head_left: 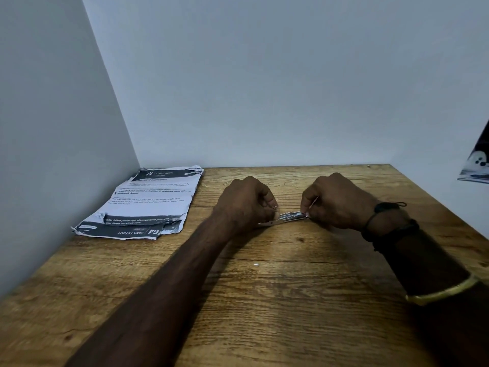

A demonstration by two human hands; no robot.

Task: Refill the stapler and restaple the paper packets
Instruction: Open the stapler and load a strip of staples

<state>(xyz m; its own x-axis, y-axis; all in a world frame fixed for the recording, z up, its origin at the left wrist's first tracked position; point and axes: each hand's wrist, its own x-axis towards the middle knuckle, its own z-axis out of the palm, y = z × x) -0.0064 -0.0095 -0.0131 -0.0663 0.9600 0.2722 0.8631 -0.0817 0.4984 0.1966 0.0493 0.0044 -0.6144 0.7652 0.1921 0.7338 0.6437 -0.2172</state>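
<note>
A small metal stapler (287,217) lies low over the middle of the wooden table (264,300), held between both hands. My left hand (244,202) grips its left end with curled fingers. My right hand (336,201) grips the right end and pinches a thin metal strip that sticks up from its fingers. Most of the stapler is hidden by the hands. A crumpled stack of printed paper packets (148,205) lies at the back left of the table, apart from the hands.
Grey walls close the table at the back and along the left side. A tiny shiny bit, perhaps a staple (256,264), lies on the wood in front of the hands. A dark printed object (476,165) shows at the right edge.
</note>
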